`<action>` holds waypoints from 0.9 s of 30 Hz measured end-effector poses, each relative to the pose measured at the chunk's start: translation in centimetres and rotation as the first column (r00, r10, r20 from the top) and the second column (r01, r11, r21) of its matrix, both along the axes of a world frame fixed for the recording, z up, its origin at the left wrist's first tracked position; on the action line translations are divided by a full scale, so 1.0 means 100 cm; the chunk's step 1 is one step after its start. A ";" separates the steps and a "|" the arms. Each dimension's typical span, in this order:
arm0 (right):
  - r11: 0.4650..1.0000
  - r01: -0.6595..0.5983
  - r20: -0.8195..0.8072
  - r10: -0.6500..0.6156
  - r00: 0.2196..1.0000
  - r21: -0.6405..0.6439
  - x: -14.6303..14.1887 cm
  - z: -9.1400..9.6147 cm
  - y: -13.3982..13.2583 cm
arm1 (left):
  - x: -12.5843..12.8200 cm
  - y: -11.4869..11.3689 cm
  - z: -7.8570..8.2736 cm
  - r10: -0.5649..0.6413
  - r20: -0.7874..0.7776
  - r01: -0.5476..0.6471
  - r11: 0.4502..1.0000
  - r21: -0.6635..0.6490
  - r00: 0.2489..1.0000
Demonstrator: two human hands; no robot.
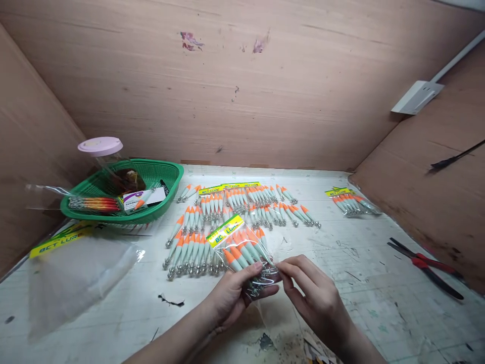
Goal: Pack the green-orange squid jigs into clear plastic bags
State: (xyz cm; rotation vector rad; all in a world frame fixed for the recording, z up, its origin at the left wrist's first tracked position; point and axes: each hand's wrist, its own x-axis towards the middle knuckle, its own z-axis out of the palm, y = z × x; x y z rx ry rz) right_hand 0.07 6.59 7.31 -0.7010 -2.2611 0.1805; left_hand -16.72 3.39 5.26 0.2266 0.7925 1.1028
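Clear plastic with a yellow and green header forms the bag of squid lures (pixel 242 247) in front of me. Inside it lie several orange and pale-green lures, hooks toward me. My left hand (pixel 240 290) is closed around its lower part, thumb on top and fingers beneath. Pinched together at the bag's right lower edge are the fingertips of my right hand (pixel 312 285). Just beyond the bag, loose squid lures (pixel 193 247) lie in rows on the white table, with several packed bags of lures (pixel 235 194) on top of the back rows.
A green basket (pixel 172 184) at the left holds a lidded jar (pixel 100 146) and packaged red-orange lures. Flat plastic bags (pixel 76 278) lie before it. To the right are red-handled pliers (pixel 428 265) and more packed lures (pixel 346 201). Wooden panels (pixel 227 101) enclose the table.
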 end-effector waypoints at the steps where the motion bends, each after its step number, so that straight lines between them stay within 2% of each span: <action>1: 1.000 -0.007 0.021 0.007 1.000 -0.002 0.000 0.002 0.000 | 0.000 0.000 -0.001 -0.005 -0.003 0.005 1.000 0.004 1.000; 4: 0.997 -0.028 0.101 0.020 0.995 0.075 0.001 0.005 -0.002 | -0.001 0.001 -0.002 -0.038 -0.002 0.038 0.999 0.023 0.999; 7: 0.973 -0.044 0.173 0.004 0.985 0.228 0.000 0.004 -0.003 | -0.001 0.002 -0.003 -0.065 0.004 0.065 0.997 0.045 0.998; 10: 0.945 -0.008 0.134 -0.038 0.990 0.326 0.000 0.000 -0.002 | -0.001 0.001 -0.002 -0.039 0.017 0.038 0.998 0.045 0.999; 12: 0.959 0.054 0.043 -0.069 0.997 0.279 0.001 -0.002 0.000 | 0.000 0.001 -0.002 -0.022 0.024 0.021 0.999 0.038 0.999; 15: 0.997 0.080 -0.099 -0.080 0.992 -0.003 0.006 0.001 0.001 | -0.001 0.001 0.000 -0.010 0.031 0.009 0.999 0.031 0.999; 17: 0.981 0.028 -0.118 -0.052 0.992 -0.191 0.008 0.004 0.001 | -0.001 0.001 -0.001 -0.012 0.045 0.010 0.999 0.040 0.999; 18: 0.971 0.005 -0.115 -0.033 0.993 -0.238 0.009 0.005 0.000 | -0.002 0.001 -0.001 -0.018 0.053 0.015 0.999 0.051 0.998; 20: 0.969 -0.018 -0.110 -0.010 0.994 -0.247 0.009 0.005 -0.003 | -0.001 -0.001 -0.002 -0.043 0.067 0.038 0.996 0.077 0.997; 25: 0.992 -0.065 -0.104 0.054 0.993 -0.109 0.009 0.004 -0.007 | 0.002 -0.004 -0.004 -0.075 0.072 0.067 0.992 0.103 0.995; 27: 0.987 -0.096 -0.080 0.086 0.993 -0.129 0.012 0.007 -0.007 | 0.002 -0.004 -0.003 -0.066 0.079 0.058 0.994 0.091 0.995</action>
